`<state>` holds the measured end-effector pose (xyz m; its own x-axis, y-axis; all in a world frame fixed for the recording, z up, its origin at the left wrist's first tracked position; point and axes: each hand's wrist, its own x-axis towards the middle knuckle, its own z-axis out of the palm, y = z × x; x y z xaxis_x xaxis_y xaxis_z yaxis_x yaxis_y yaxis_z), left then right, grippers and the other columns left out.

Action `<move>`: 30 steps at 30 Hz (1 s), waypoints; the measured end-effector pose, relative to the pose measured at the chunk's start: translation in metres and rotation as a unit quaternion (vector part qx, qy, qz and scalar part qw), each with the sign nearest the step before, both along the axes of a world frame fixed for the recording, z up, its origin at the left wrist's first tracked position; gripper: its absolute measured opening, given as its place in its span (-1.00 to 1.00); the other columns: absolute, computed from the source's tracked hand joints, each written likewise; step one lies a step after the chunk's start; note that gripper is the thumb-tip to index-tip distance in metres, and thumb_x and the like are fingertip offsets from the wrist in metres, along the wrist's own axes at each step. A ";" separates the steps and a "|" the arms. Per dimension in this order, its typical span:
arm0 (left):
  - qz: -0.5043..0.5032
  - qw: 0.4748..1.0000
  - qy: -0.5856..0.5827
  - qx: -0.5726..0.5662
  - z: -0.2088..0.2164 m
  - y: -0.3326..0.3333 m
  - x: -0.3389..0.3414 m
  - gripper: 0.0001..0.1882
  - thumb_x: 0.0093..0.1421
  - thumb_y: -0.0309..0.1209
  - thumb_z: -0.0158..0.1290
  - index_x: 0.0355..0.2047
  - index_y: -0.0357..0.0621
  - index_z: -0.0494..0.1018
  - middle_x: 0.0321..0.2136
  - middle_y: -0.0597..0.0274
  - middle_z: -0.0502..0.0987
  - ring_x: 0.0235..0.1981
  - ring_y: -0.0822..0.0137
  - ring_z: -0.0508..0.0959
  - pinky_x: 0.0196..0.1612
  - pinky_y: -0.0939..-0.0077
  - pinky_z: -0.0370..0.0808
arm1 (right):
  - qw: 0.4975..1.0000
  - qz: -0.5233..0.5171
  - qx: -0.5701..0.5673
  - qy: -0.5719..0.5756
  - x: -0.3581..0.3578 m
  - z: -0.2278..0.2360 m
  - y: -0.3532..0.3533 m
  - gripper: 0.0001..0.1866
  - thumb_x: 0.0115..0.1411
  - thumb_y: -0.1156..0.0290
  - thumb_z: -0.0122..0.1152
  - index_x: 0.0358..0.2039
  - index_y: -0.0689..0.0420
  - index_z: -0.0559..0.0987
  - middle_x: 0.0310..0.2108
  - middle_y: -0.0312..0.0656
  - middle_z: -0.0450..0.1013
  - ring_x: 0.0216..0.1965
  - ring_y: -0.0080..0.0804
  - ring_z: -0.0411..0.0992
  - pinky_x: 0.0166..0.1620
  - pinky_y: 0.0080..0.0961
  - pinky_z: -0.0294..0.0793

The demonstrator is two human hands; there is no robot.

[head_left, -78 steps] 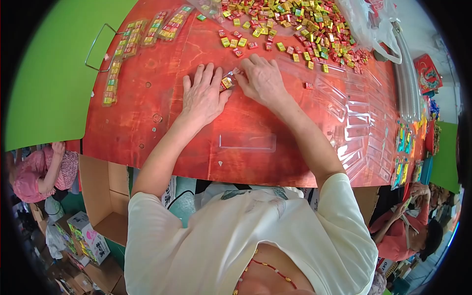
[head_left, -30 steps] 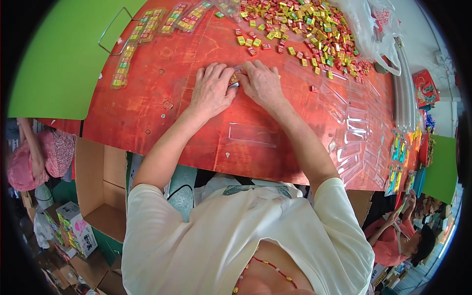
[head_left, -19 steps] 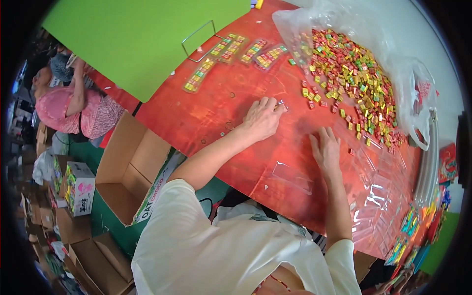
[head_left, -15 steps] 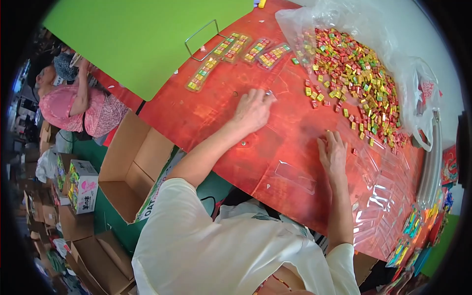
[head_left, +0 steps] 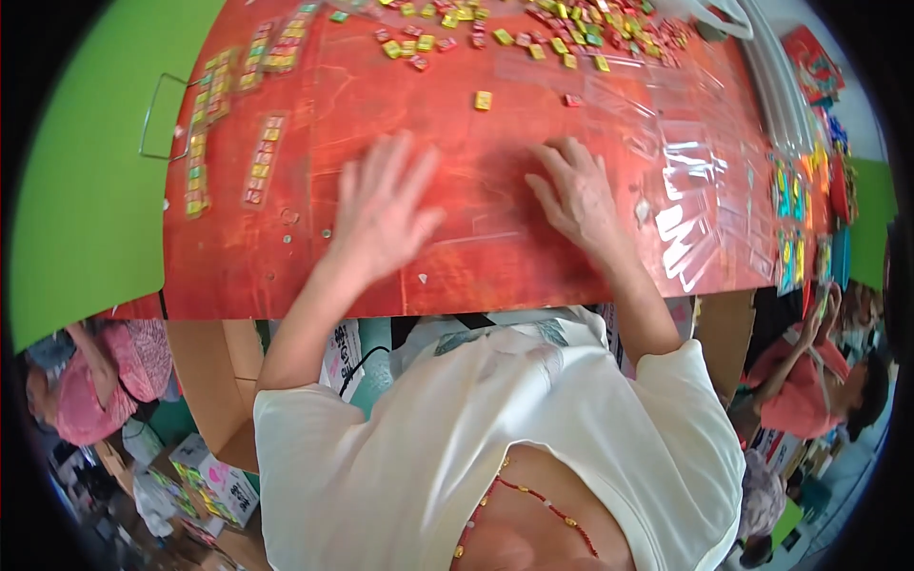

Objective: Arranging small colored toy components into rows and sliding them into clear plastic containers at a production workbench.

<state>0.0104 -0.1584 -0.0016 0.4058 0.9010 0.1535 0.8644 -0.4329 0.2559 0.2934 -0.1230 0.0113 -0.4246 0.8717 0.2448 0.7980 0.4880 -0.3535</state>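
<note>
My left hand (head_left: 386,205) hovers over the red table, fingers spread and blurred by motion, with nothing visible in it. To its right, my right hand (head_left: 576,195) has its fingers apart and slightly bent, also without anything visible in it. A faint clear plastic tray (head_left: 476,237) lies between them. Left of my left hand rests a narrow clear tray filled with small red and yellow wrapped cubes (head_left: 263,160). A loose yellow cube (head_left: 484,100) and a red one (head_left: 572,100) lie beyond my hands.
More filled trays (head_left: 196,171) lie at the far left beside a green board (head_left: 95,190) with a wire handle. A heap of cubes (head_left: 609,29) spreads along the far side. Empty clear trays (head_left: 690,228) overlap at right. Cardboard boxes (head_left: 214,390) and other people flank the table.
The view has turned, so the table now lies straight across. My left hand has drawn back toward me. One more filled tray now lies apart from the group at left.
</note>
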 end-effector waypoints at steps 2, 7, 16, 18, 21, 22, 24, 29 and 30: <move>-0.089 0.994 -0.001 -0.057 0.002 -0.014 0.027 -0.20 0.17 -0.04 0.17 0.38 0.07 0.18 0.42 -0.07 0.01 0.43 -0.13 0.01 0.30 -0.42 0.00 | 1.000 0.021 -0.005 0.019 0.000 -0.002 -0.016 -0.62 0.16 0.32 0.28 0.00 0.11 0.53 -0.10 -0.08 0.42 -0.06 -0.10 0.41 -0.06 -0.16 0.34; -0.114 0.993 0.031 -0.015 -0.026 0.003 0.054 -0.23 0.21 0.00 0.12 0.38 0.11 0.20 0.39 -0.09 0.09 0.42 -0.17 0.04 0.27 -0.47 0.00 | 0.999 0.034 0.008 0.033 -0.007 -0.011 -0.007 -0.61 0.15 0.30 0.28 -0.01 0.09 0.55 -0.09 -0.11 0.42 -0.07 -0.14 0.41 -0.08 -0.20 0.32; 0.056 0.991 -0.093 0.077 -0.017 0.094 0.043 -0.44 0.26 -0.23 0.06 0.23 -0.15 0.31 0.26 -0.11 0.27 0.28 -0.09 0.27 0.25 -0.14 0.19 | 0.993 -0.010 0.115 0.005 -0.048 -0.027 0.120 -0.64 0.18 0.28 0.22 -0.04 0.15 0.54 -0.14 -0.05 0.44 -0.05 -0.05 0.44 -0.03 -0.08 0.41; 0.119 0.985 -0.091 0.081 -0.023 0.133 0.022 -0.41 0.22 -0.32 0.07 0.26 -0.14 0.28 0.23 -0.08 0.29 0.25 -0.09 0.30 0.21 -0.14 0.27 | 0.994 -0.024 0.106 0.000 -0.059 -0.033 0.154 -0.63 0.17 0.27 0.22 -0.04 0.15 0.54 -0.13 -0.05 0.44 -0.05 -0.03 0.43 -0.03 -0.06 0.41; 0.168 0.981 -0.056 0.079 -0.040 0.176 -0.005 -0.41 0.18 -0.42 0.03 0.25 -0.14 0.28 0.26 -0.02 0.27 0.26 -0.04 0.29 0.20 -0.16 0.28 | 0.995 -0.060 0.079 -0.033 -0.088 -0.030 0.187 -0.66 0.16 0.27 0.17 -0.08 0.14 0.54 -0.10 -0.05 0.45 -0.03 -0.01 0.43 -0.03 -0.02 0.42; 0.166 0.982 -0.054 0.080 -0.039 0.183 -0.005 -0.41 0.18 -0.42 0.03 0.25 -0.14 0.28 0.26 -0.02 0.27 0.26 -0.04 0.29 0.20 -0.16 0.28 | 0.993 -0.058 0.093 -0.035 -0.095 -0.034 0.192 -0.67 0.16 0.29 0.16 -0.09 0.13 0.54 -0.10 -0.05 0.45 -0.03 -0.03 0.44 -0.04 -0.04 0.42; 0.144 0.987 -0.031 0.064 -0.038 0.194 -0.003 -0.42 0.16 -0.44 0.02 0.23 -0.16 0.31 0.22 -0.01 0.31 0.24 -0.01 0.31 0.19 -0.12 0.28 | 0.989 -0.054 0.125 -0.056 -0.104 -0.042 0.198 -0.67 0.14 0.34 0.12 -0.06 0.07 0.55 -0.10 -0.09 0.46 -0.02 -0.10 0.44 -0.05 -0.10 0.42; 0.084 0.993 -0.040 0.079 -0.046 0.159 0.000 -0.44 0.12 -0.51 0.00 0.18 -0.26 0.34 0.12 0.00 0.40 0.19 0.00 0.35 0.19 0.03 0.29 | 0.990 0.029 0.140 -0.018 -0.106 -0.044 0.169 -0.66 0.14 0.40 0.10 -0.04 0.03 0.56 -0.16 -0.20 0.48 -0.05 -0.17 0.44 -0.10 -0.13 0.39; 0.071 0.994 -0.038 0.076 -0.046 0.146 0.001 -0.44 0.11 -0.51 0.01 0.18 -0.29 0.34 0.12 -0.01 0.39 0.18 0.00 0.35 0.20 0.04 0.29 | 0.989 0.060 0.127 -0.033 -0.101 -0.042 0.160 -0.66 0.14 0.41 0.11 -0.04 0.03 0.56 -0.18 -0.20 0.48 -0.07 -0.16 0.45 -0.11 -0.15 0.38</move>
